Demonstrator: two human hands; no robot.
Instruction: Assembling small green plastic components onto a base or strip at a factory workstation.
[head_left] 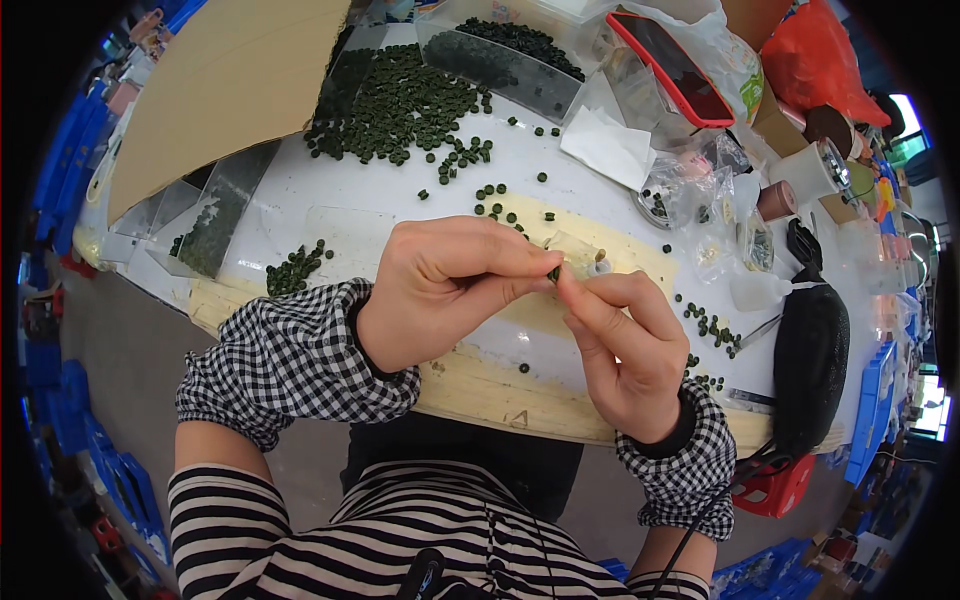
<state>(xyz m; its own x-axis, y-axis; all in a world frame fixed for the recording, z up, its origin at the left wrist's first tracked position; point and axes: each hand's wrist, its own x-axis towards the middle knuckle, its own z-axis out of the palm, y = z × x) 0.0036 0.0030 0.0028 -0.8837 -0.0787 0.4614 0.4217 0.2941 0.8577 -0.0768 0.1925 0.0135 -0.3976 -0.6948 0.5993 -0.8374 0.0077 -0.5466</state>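
Observation:
My left hand (440, 285) and my right hand (635, 350) meet above the near middle of the table. Thumb and forefinger of each are pinched on one small dark green part (554, 273), which the fingertips mostly hide. It resembles the loose dark green round parts (400, 105) heaped at the far left. A smaller pile of dark green parts (292, 272) lies by my left sleeve, and several more (712, 328) are scattered right of my right hand. Just behind my fingertips, a clear plastic piece (575, 250) rests on a yellowish patch of the tabletop.
Cardboard (225, 90) covers the far left over a clear bin (220, 215). Another clear bin (500, 75) of dark parts stands at the back. Right of it are a red-cased phone (675, 72), white paper (607, 147), plastic bags (690, 190) and a black pouch (812, 360).

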